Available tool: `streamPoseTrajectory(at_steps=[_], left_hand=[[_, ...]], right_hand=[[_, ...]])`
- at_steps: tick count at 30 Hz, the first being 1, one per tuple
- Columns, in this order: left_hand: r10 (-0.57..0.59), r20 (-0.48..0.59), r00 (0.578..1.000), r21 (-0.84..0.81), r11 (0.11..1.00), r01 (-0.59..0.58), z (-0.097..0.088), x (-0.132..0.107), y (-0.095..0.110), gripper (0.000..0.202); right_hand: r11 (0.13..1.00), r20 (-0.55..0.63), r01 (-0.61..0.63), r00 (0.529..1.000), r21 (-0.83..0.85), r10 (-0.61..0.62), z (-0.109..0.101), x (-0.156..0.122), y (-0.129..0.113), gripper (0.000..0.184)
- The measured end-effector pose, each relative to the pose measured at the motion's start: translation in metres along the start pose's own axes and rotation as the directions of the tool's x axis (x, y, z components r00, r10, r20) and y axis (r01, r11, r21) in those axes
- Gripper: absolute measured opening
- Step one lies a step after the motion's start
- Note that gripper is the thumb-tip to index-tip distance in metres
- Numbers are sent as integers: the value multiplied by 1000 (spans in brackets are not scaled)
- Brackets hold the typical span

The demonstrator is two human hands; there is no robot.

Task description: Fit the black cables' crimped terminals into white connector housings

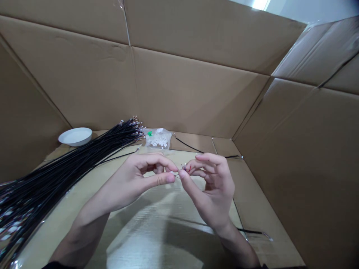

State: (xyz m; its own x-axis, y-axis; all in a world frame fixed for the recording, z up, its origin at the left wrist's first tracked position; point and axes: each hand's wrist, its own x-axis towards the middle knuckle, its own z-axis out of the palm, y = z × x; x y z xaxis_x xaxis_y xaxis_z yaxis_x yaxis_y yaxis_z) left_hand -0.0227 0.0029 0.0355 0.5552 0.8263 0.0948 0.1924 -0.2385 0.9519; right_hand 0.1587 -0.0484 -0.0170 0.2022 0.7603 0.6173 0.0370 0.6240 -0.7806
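Observation:
Over the middle of the table, both hands meet at fingertip height. My left hand [140, 177] pinches a small white piece [174, 173], seemingly a connector, between thumb and index finger; the fingers partly cover it. Thin wires [189, 169], one of them red, are pinched in my right hand [213, 186], thumb against index finger, with the other fingers loosely curled. One dark strand spans the small gap between the two pinches. Whether the wire tip touches the white piece is too small to tell.
A thick bundle of black cables [84, 155] runs along the left. Behind it stands a white bowl [75, 137]. A clear bag of small white parts [159, 139] lies at the back. Single black cables [186, 142] lie around the right side. Cardboard walls [196, 93] enclose the table [140, 224].

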Motion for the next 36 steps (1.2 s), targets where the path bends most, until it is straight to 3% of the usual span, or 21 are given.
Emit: streamPoseTrajectory(at_steps=[2,5,9,13,22,31,36], left_hand=[[-2,12,1000,-1,1000,3,1,0,0,4],[-6,5,1000,-13,1000,6,2,0,0,6],[6,-107,994,-112,994,-18,4,3,-2,9],[-19,-178,984,-252,967,-27,10,10,-6,22],[-17,-112,994,-447,894,-35,22,20,-14,37],[-30,-153,988,-385,922,-31,23,20,-14,43],[42,-228,973,-234,967,-97,22,16,-16,30]], right_hand=[[1000,8,-19,1000,6,19,-1,0,0,45],[985,15,-154,988,78,153,-3,4,-2,37],[947,19,-278,960,162,278,-3,10,-5,35],[949,-20,-267,961,166,274,-5,8,-3,42],[963,-53,-235,968,133,244,-6,7,-5,48],[966,-30,-230,972,120,235,-6,9,-7,44],[975,-65,-218,973,39,220,-6,9,-7,47]])
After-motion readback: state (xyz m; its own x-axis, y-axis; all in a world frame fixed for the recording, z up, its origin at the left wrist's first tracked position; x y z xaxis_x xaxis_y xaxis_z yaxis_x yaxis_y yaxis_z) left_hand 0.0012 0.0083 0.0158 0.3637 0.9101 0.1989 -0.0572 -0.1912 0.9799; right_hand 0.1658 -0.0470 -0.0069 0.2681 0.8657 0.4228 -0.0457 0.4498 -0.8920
